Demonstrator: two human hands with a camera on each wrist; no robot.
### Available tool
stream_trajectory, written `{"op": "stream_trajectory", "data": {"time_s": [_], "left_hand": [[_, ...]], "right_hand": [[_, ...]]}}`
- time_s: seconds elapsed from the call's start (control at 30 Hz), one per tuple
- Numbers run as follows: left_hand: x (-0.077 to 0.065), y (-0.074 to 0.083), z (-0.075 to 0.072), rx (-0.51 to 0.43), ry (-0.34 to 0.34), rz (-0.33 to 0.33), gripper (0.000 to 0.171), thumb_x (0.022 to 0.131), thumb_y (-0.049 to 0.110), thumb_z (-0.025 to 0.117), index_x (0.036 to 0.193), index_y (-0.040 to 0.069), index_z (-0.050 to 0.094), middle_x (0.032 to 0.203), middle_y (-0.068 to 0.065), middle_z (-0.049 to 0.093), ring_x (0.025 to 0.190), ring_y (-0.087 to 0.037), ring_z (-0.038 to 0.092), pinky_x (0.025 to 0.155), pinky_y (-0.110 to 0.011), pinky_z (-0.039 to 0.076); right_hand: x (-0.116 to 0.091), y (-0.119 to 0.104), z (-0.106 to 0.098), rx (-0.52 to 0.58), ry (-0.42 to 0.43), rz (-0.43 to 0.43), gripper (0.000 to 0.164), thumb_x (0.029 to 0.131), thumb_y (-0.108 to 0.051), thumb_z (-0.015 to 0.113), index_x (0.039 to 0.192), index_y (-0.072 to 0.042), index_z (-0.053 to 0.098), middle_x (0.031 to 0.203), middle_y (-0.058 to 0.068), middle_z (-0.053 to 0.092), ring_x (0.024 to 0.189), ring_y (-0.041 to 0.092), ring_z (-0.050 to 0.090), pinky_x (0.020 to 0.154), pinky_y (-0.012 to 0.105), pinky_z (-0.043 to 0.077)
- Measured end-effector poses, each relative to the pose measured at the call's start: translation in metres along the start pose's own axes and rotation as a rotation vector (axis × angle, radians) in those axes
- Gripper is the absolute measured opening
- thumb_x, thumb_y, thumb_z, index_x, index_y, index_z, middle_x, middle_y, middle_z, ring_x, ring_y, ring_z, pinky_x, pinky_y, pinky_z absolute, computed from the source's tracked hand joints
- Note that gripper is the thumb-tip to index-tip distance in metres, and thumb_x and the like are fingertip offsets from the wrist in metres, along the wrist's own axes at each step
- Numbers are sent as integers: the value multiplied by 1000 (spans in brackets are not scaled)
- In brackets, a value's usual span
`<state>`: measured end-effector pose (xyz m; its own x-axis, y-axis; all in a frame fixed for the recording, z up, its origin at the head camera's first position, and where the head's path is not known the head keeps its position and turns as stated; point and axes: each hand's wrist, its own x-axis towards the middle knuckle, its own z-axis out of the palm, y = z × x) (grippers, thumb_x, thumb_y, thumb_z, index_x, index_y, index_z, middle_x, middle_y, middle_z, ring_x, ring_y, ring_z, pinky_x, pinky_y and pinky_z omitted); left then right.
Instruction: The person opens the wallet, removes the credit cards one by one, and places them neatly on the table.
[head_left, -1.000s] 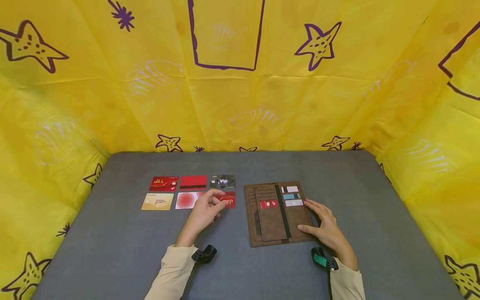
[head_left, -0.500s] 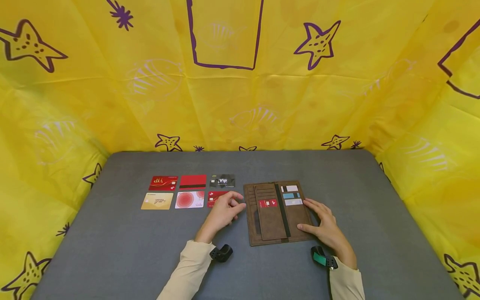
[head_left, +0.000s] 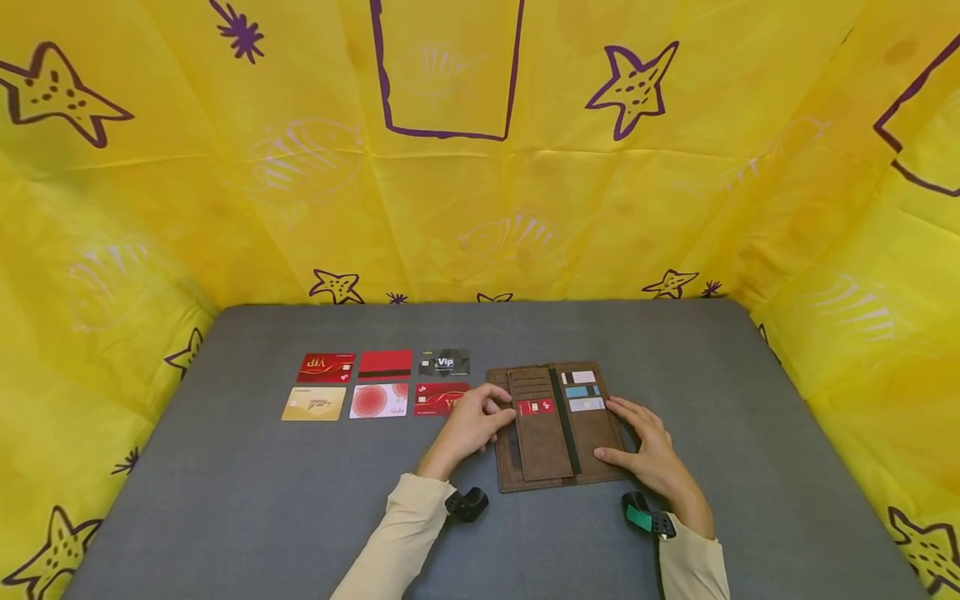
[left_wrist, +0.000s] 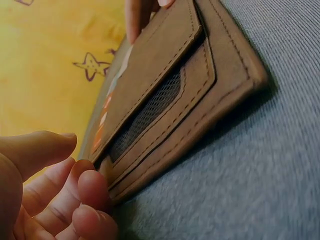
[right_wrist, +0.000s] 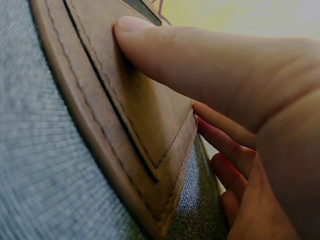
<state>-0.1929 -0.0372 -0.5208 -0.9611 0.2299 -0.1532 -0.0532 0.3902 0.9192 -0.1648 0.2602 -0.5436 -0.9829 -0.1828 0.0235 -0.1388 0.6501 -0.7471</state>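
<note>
A brown wallet [head_left: 546,450] lies unfolded on the table, a dark strip down its middle. A red card [head_left: 537,407] shows in its left flap; a blue card [head_left: 582,392] and two whitish ones sit in the right slots. My left hand [head_left: 467,423] overlaps the wallet's left edge, fingers loosely bent. In the left wrist view its thumb [left_wrist: 55,146] is apart from the fingers, nothing between them, fingertips right at the wallet's corner. My right hand [head_left: 654,457] rests at the right edge, its thumb [right_wrist: 165,55] lying on the leather and the other fingers along the side.
Loose cards lie in two rows on the grey table [head_left: 225,483], left of the wallet: red VIP [head_left: 326,367], red striped [head_left: 386,364], black Vip [head_left: 444,363], gold [head_left: 315,403], white with red circles [head_left: 378,401], and red [head_left: 435,398]. Yellow patterned cloth [head_left: 450,208] surrounds the table.
My left hand has moved right, from over the front-row red card to the wallet's left edge, uncovering most of that card. My right hand has stayed at the wallet's right edge.
</note>
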Motion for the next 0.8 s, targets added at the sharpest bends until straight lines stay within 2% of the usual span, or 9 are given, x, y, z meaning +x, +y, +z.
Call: {"op": "stream_trajectory", "data": {"time_s": [0.3, 0.5, 0.67, 0.8], "left_hand": [[7, 2, 9, 22, -10, 9, 21, 91, 15, 70, 110, 6, 65, 71, -4, 64, 45, -9, 50, 40, -22, 39], [11, 7, 13, 113, 9, 48, 20, 89, 14, 71, 106, 5, 68, 68, -3, 61, 47, -7, 48, 49, -22, 40], [14, 9, 14, 193, 20, 36, 19, 88, 15, 72, 105, 6, 69, 67, 1, 58, 53, -8, 47, 52, -22, 39], [15, 12, 14, 207, 8, 19, 19, 88, 15, 71, 105, 6, 68, 64, 2, 58, 47, -7, 48, 49, -23, 40]], "right_hand": [[0, 0, 0, 2, 2, 0, 76, 77, -28, 83, 142, -6, 51, 151, 20, 42, 138, 48, 25, 102, 69, 16], [0, 1, 0, -11, 4, -1, 76, 77, -28, 83, 142, -7, 51, 151, 20, 42, 138, 48, 25, 101, 69, 17], [0, 1, 0, -9, 6, -2, 77, 76, -28, 84, 142, -6, 51, 150, 21, 43, 138, 49, 26, 101, 70, 18], [0, 1, 0, -6, 5, 0, 77, 76, -28, 84, 142, -6, 51, 151, 20, 43, 138, 49, 25, 101, 70, 17]]}}
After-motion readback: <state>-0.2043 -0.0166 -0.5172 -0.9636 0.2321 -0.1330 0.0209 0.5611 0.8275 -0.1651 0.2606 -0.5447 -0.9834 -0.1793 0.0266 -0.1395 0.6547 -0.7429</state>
